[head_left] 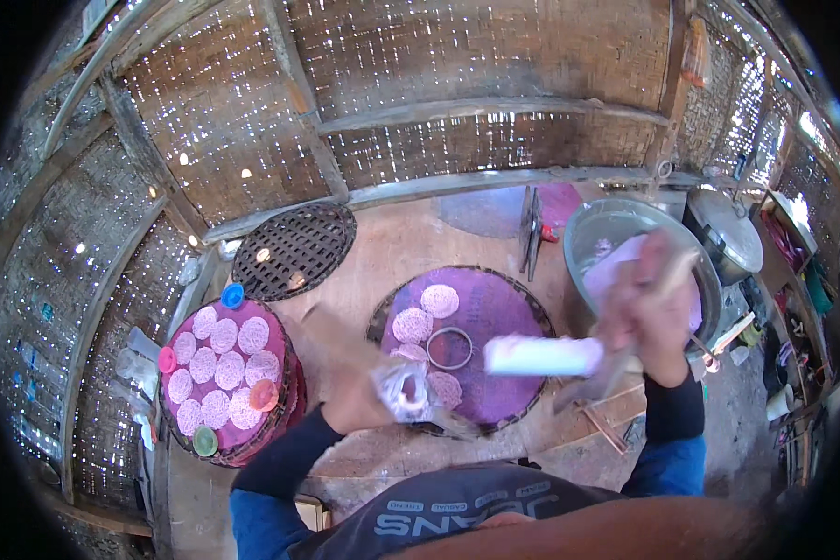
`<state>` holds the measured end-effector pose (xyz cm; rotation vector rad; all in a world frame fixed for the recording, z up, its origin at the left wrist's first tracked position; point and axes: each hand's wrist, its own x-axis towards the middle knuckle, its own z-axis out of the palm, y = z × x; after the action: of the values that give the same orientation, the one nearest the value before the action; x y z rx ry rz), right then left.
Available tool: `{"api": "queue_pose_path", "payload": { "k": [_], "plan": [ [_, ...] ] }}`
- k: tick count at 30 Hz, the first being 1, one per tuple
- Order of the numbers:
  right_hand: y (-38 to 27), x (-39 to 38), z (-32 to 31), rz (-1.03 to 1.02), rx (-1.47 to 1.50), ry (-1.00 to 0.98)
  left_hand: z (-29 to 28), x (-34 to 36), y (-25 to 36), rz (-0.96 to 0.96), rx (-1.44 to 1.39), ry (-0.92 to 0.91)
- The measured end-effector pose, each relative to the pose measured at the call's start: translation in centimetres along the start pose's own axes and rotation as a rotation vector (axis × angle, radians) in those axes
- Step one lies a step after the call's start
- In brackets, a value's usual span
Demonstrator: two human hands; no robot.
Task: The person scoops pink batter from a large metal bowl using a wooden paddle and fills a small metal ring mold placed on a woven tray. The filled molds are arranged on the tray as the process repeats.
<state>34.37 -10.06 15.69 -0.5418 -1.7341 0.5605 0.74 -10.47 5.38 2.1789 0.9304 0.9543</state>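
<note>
"Woven walls (495, 65) let in specks of daylight behind a wooden desk (401, 224). Where are the hands?"

"Both over the desk, well apart. The left hand (353, 401) is closed on a pale, open-ended tube (404, 387) with a wooden bar (341, 345) across it, at the near left edge of a round purple tray (495, 308)."

"And the right hand (649, 327)?"

"Blurred, but it seems clamped around another wooden bar (679, 271). A white cylinder (543, 357) points left from it, above the tray's right side. Behind that hand stands a grey basin (577, 229) with a pinkish-purple mass (616, 271) inside."

"What's on the tray?"

"Lacy pink discs (440, 300) down its left half, and a thin ring (449, 348) just beside them."

"More discs elsewhere?"

"Yes, on a tray stack (292, 397) to the left, with blue (232, 296), pink (167, 359), red (263, 395) and green (204, 441) round pieces around its edge. A dark lattice tray (294, 250) lies behind."
</note>
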Motion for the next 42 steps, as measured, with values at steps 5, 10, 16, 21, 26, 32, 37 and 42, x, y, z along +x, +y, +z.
{"api": "queue_pose_path", "payload": {
  "k": [5, 10, 16, 21, 26, 32, 37, 42],
  "plan": [
    [0.1, -0.5, 0.1, 0.032, 0.517, 0.62, 4.1, 1.0, -3.8, 0.084, -0.09, -0.104],
    [3.4, -1.6, -1.1, -0.054, 0.636, 0.813, 7.4, 1.2, -7.5, -0.253, -0.223, -0.116],
    [7.5, -2.1, 0.4, -0.01, 0.85, 1.141, 9.0, 5.7, -2.2, 0.417, -0.042, 0.186],
    [11.8, -3.9, 7.7, 0.61, 1.058, 0.949, 8.0, 5.1, 1.1, 0.191, -0.914, 0.345],
    [11.2, -8.4, -0.7, 0.411, -0.64, 0.102, 0.6, 8.6, -1.1, 0.834, -0.118, 0.65],
    [10.9, -14.2, -17.4, 0.553, -1.858, -0.171, 0.7, 10.5, -1.9, 0.743, -0.025, 1.026],
    [9.7, -10.0, -17.7, 0.68, -1.741, -0.283, 0.4, 10.6, -2.6, 0.602, 0.053, 1.097],
    [15.8, -5.8, -24.1, 0.519, -1.864, -0.257, 1.4, 12.0, -3.4, 0.542, 0.062, 1.1]
  ]
}}
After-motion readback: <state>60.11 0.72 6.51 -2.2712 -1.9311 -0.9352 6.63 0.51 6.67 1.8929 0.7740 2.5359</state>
